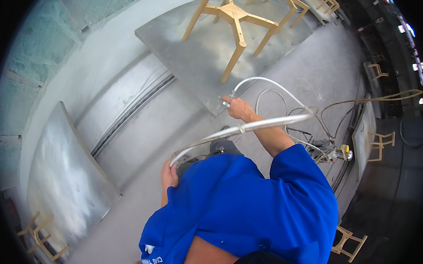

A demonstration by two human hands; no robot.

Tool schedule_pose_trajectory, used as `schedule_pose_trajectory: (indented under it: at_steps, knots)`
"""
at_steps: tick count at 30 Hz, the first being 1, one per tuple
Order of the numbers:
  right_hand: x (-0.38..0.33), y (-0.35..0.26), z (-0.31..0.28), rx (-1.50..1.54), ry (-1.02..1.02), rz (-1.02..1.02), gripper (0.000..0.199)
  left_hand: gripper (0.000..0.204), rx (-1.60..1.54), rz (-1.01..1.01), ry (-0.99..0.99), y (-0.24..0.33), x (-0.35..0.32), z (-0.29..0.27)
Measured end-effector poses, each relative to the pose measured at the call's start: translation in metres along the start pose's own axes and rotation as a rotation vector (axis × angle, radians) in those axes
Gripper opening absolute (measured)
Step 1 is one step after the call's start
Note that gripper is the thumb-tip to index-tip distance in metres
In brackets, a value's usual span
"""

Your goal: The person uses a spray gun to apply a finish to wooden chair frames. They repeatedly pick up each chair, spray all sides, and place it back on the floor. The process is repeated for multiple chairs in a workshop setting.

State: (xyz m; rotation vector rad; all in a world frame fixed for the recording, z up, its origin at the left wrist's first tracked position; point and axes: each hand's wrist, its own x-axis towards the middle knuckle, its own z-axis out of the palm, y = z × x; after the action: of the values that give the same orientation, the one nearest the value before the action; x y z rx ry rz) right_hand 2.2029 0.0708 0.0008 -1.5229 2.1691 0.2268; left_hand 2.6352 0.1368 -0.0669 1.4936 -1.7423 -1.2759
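Note:
My right hand point(241, 109) is wrapped round a small metal spray gun point(226, 103), its nozzle side toward the near corner of a grey panel. From the gun a white hose point(276, 84) arcs right and loops back across my front. My left hand point(168, 175) is closed on the near stretch of this hose point(211, 137), close to my left hip; its fingers are partly hidden. Beyond the gun, a bare wooden chair frame point(234, 14) rests legs outward on the grey panel point(189, 52), apart from both hands.
A second chair frame point(291, 6) sits farther right on that panel. Another grey panel point(65, 181) is at left, with a wooden frame point(41, 236) at its near end. A floor rail point(130, 114) runs between them. At right stands pump-like equipment point(326, 150) with tangled hoses.

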Motion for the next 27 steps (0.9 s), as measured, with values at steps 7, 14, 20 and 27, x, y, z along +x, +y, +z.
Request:
schedule_pose_trajectory:
  at_steps: [7, 14, 20, 27]
  knots:
    - [0.007, 0.116, -0.052, 0.026, 0.39, 0.169, 0.062, 0.029, 0.061, 0.182, -0.136, 0.039, 0.024, 0.023]
    - [-0.006, 0.176, -0.137, -0.013, 0.661, 0.116, 0.08, 0.028, 0.017, 0.387, -0.172, 0.111, 0.086, 0.075]
    - [0.003, 0.196, -0.135, -0.034, 0.566, 0.081, 0.078, 0.03, 0.03, 0.428, -0.301, 0.149, 0.12, 0.114]
    - [0.029, 0.192, -0.158, 0.247, 0.701, -0.102, 0.063, 0.034, 0.067, 0.441, -0.201, 0.15, 0.14, 0.116]
